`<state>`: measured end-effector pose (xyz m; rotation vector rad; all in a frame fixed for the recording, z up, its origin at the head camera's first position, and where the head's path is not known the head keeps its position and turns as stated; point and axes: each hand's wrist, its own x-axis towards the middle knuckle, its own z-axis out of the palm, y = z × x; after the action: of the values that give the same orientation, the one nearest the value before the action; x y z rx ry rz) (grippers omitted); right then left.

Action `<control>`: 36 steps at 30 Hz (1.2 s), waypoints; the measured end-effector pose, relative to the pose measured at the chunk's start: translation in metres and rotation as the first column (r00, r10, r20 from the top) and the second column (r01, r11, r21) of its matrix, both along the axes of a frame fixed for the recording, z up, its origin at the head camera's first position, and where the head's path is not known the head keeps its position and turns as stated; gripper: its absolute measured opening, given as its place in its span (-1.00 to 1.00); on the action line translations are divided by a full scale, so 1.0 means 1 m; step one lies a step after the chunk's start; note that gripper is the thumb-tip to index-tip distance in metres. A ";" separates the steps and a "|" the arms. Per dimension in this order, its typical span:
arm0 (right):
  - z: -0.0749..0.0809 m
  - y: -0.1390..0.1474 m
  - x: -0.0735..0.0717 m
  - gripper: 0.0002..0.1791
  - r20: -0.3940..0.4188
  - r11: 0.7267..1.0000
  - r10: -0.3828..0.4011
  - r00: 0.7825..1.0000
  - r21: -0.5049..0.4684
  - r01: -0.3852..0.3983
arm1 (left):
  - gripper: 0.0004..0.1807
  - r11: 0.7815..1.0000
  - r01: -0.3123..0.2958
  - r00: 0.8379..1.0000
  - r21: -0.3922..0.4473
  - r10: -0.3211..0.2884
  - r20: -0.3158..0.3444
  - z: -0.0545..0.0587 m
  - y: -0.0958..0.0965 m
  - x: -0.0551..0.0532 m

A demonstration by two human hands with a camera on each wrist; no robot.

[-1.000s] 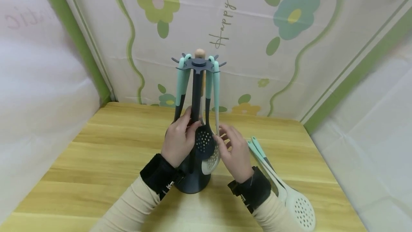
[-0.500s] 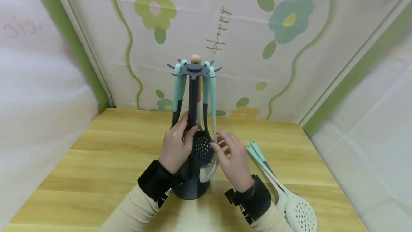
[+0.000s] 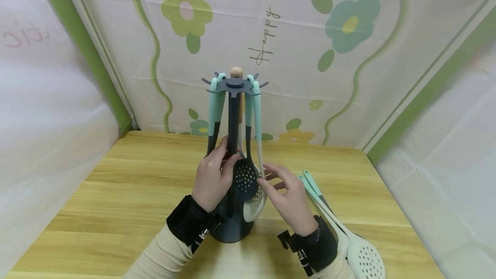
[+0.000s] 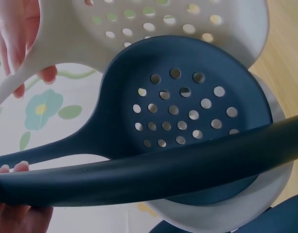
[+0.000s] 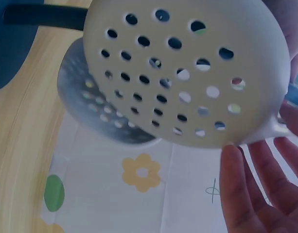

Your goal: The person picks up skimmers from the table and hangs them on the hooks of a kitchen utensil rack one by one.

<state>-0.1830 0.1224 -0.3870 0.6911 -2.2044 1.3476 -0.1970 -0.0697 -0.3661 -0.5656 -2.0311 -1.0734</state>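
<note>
A dark utensil stand (image 3: pixel 234 119) rises from a round base, and the left hand (image 3: pixel 211 180) grips its pole low down. Fingers of that hand (image 4: pixel 20 218) curl round the pole in the left wrist view. A white skimmer (image 3: pixel 252 213) with a mint handle hangs at the stand's right side. The right hand (image 3: pixel 288 197) pinches it at the neck, thumb in front. Beside it hangs a dark skimmer (image 4: pixel 124 97), partly behind the pole. The white skimmer's perforated head (image 5: pixel 258 92) fills much of the right wrist view.
More mint-handled utensils (image 3: pixel 213 111) hang on the left of the stand's hooked top (image 3: pixel 235 83). A white skimmer (image 3: pixel 358 249) and another pale utensil (image 3: pixel 342 244) lie on the wooden table (image 3: pixel 128 193) at right. A printed cloth (image 3: pixel 232 25) stands behind.
The right hand has shifted slightly to the right, and the hanging white skimmer's lower end has swung a little right with it. The left hand stays on the pole. The head view has tilted slightly.
</note>
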 end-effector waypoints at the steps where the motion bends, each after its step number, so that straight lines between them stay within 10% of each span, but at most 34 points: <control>1: 0.000 0.002 0.000 -0.58 0.010 1.000 0.001 1.000 0.010 -0.001 | -0.65 1.000 -0.001 1.000 -0.001 0.001 -0.003 0.000 0.000 0.000; 36: -0.045 0.109 -0.017 -0.36 0.306 0.916 -0.279 0.910 0.368 0.157 | -0.62 0.998 0.048 0.999 0.031 -0.047 -0.021 -0.004 -0.002 -0.006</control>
<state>-0.1998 0.2310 -0.4324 0.3055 -2.7470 1.0512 -0.2030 -0.0716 -0.3702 -0.6089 -1.9886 -1.1219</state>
